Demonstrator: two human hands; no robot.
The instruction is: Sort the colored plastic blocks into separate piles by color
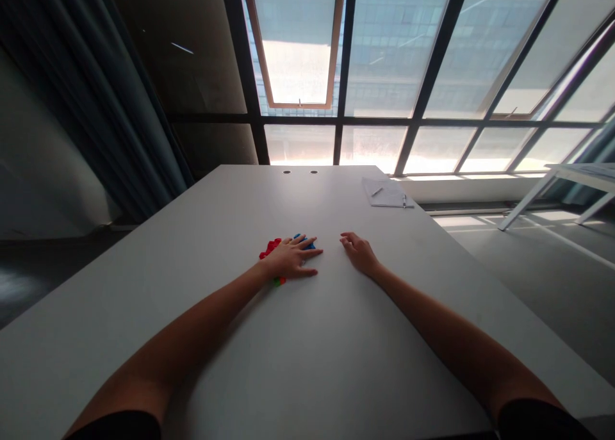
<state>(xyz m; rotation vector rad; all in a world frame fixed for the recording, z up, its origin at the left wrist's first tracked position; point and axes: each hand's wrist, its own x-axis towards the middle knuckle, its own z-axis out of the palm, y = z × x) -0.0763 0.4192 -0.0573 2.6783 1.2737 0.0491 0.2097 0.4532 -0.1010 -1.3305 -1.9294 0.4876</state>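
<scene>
My left hand (289,259) lies palm down with its fingers spread over a small group of colourful plastic-looking pieces on the white table (307,363). Red pieces (270,248) stick out on its far left side, and blue pieces (307,243) show between and beyond the fingers. Close to the wrist, a green piece (277,282) and an orange piece (282,280) peek out. The palm hides the rest, so their exact kind cannot be made out. To the right, apart from the pieces, my right hand (360,254) rests on the table, fingers loosely bent, nothing visible in them.
Paper sheets (384,193) with a pen (404,201) and another slim object lie near the table's far right edge. Two round holes pierce the far end. Windows stand beyond, a dark curtain (96,94) hangs left, and a white table (583,177) stands right.
</scene>
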